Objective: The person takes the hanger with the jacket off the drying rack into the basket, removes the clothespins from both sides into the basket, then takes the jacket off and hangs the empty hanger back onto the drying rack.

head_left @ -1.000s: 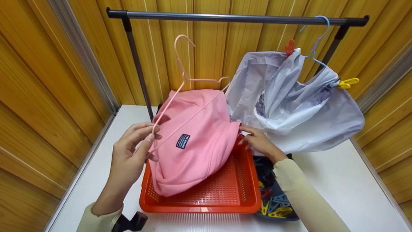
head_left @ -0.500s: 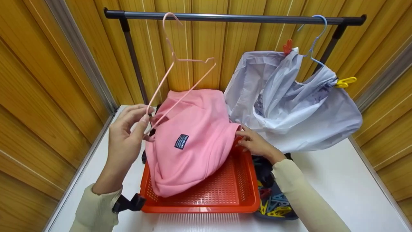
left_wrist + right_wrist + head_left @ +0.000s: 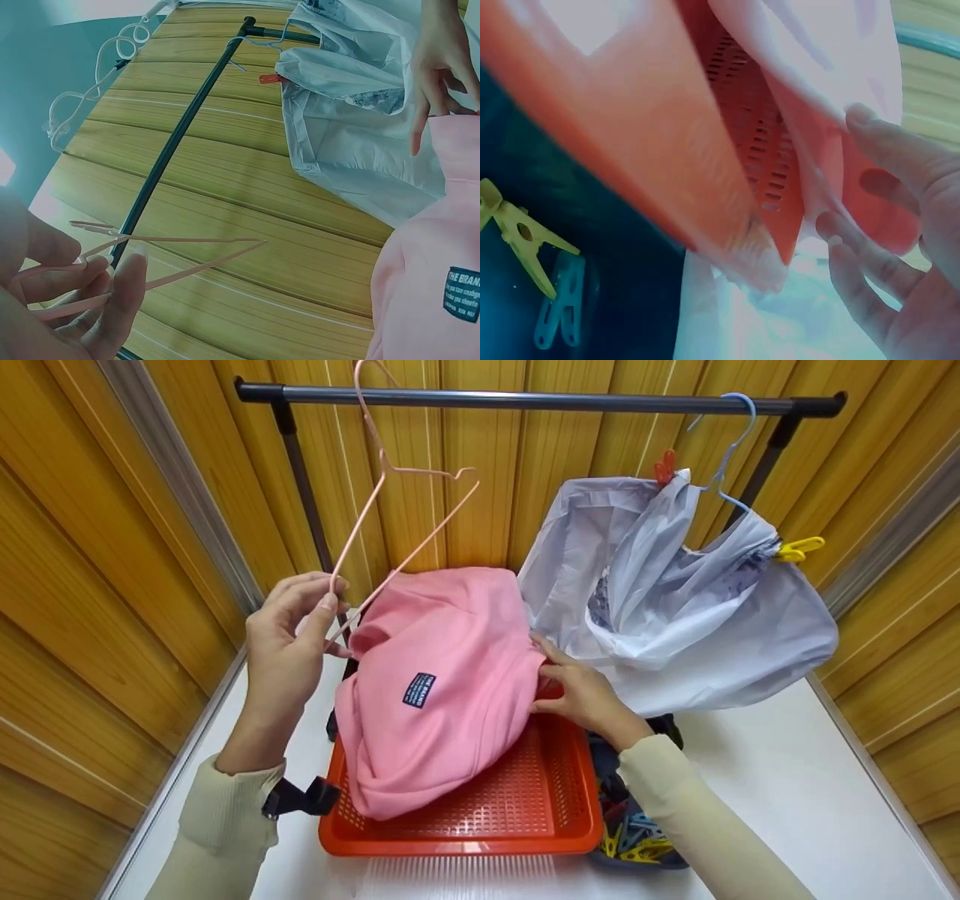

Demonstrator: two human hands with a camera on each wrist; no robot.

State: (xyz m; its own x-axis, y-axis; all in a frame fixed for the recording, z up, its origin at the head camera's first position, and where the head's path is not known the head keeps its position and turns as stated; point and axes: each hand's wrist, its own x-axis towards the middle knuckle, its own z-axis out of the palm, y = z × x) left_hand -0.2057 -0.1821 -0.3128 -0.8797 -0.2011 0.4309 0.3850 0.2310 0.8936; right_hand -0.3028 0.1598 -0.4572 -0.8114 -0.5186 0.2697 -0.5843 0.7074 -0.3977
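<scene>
My left hand (image 3: 289,626) pinches a pink wire hanger (image 3: 382,472) by one lower corner, between thumb and fingers. The hanger stands tilted, its hook overlapping the rail in the head view. A thick pink sweatshirt-like garment (image 3: 465,727) with a dark label (image 3: 418,690) lies bunched over a red perforated basket (image 3: 465,846). At the garment's right edge is my right hand (image 3: 581,690), thumb and fingers spread and touching the fabric. In the right wrist view the fingers (image 3: 885,150) lie along the edge of the pink cloth (image 3: 825,52), partly behind it.
A black clothes rail (image 3: 525,399) spans the back. From it hangs a blue hanger (image 3: 724,457) with a white-grey garment (image 3: 675,645), a red clothespin (image 3: 664,467) and a yellow clothespin (image 3: 801,549). A dark bin of clothespins (image 3: 637,840) stands right of the basket.
My left hand has risen, lifting the pink hanger up and left from over the garment to the rail's height. My right hand has shifted left, its fingers spreading at the garment's edge.
</scene>
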